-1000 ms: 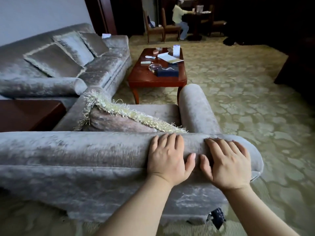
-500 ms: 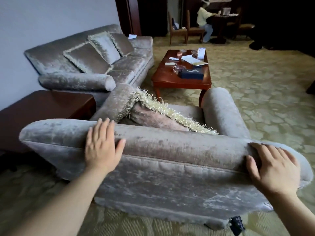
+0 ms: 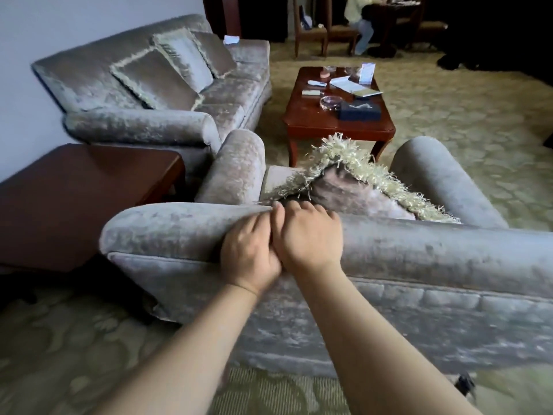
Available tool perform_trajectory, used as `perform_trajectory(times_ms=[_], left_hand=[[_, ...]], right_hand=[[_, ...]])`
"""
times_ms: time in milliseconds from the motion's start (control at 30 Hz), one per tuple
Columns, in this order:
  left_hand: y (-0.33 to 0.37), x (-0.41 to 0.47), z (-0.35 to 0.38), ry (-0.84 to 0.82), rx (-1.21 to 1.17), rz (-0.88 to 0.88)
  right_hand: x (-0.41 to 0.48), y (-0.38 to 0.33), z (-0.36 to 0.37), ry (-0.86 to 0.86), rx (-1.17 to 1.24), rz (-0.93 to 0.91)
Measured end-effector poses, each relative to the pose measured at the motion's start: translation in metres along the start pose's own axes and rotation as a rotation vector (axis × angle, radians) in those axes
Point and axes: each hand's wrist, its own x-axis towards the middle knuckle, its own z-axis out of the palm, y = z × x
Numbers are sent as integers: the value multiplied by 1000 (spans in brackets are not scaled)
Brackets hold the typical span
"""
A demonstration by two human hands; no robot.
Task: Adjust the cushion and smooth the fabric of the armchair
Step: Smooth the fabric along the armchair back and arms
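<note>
I stand behind a grey velvet armchair (image 3: 434, 253) and look over its rolled back. A mauve cushion (image 3: 353, 196) with a pale shaggy fringe leans against the inside of the back, one corner pointing up. My left hand (image 3: 250, 253) and my right hand (image 3: 308, 235) lie flat side by side on top of the back, left of its middle, touching each other. Their fingers are together and reach over the far edge toward the cushion. Neither hand holds anything.
A dark wooden side table (image 3: 74, 199) stands left of the armchair. A matching grey sofa (image 3: 155, 85) with cushions lines the wall. A red-brown coffee table (image 3: 314, 121) with small items sits ahead on patterned carpet. A person sits at a desk far back.
Half a second ago my hands were wide apart at the two ends of the back. Both have slid inward along the fabric and now meet. The cushion's corner now points up.
</note>
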Motion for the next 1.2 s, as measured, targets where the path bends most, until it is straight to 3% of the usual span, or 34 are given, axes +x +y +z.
perform_trajectory(times_ms=[133, 200, 400, 700, 867, 967, 1033, 1200], left_hand=[[-95, 8, -44, 8, 201, 6], [-116, 9, -49, 0, 224, 12], [-137, 12, -33, 125, 196, 147], [-139, 18, -44, 18, 227, 87], [-137, 16, -45, 19, 233, 68], [-135, 14, -45, 16, 278, 77], [-136, 13, -45, 6, 291, 75], [-129, 12, -46, -25, 298, 48]], right_hand=[[2, -83, 31, -57, -8, -142], [-6, -104, 37, -56, 30, -111], [0, -102, 56, 155, 72, -165], [4, -118, 56, 107, 64, -131], [0, -118, 51, 33, 79, -138], [-5, -105, 39, -10, 82, -262], [-7, -72, 29, -28, -43, -341], [-16, -8, 15, 40, -225, -108]])
